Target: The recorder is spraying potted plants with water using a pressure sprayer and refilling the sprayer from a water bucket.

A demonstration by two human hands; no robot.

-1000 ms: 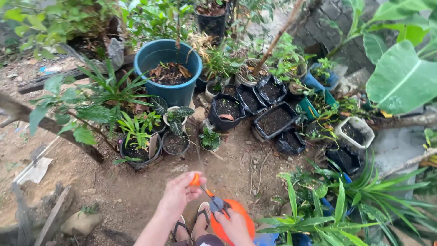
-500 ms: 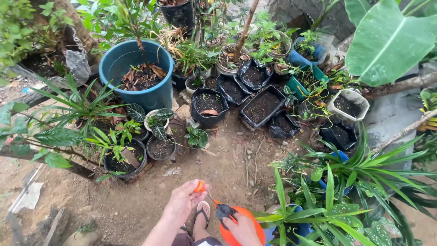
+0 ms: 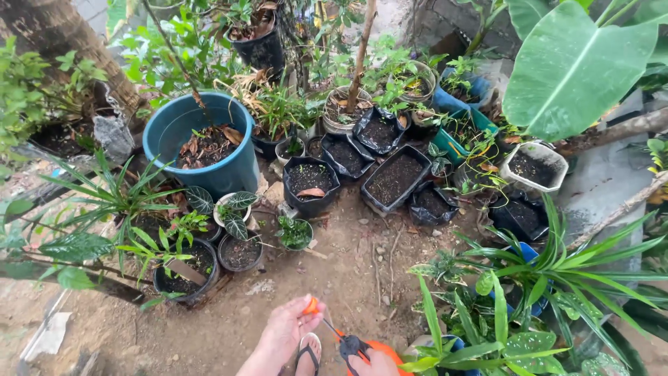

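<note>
At the bottom of the head view my left hand pinches the small orange knob at the top of a thin pump rod. The rod runs down to the dark cap of an orange spray bottle. My right hand grips that bottle at the frame's lower edge, mostly cut off. Below the hands a foot in a flip-flop rests on bare dirt.
A large blue tub with dry leaves stands at left. Several black grow bags and small pots of soil cluster beyond the dirt patch. Leafy plants crowd the right, a tree trunk rises top left.
The camera view has drifted left and down across the pots. My hands stay together on the sprayer, the left still on the orange knob.
</note>
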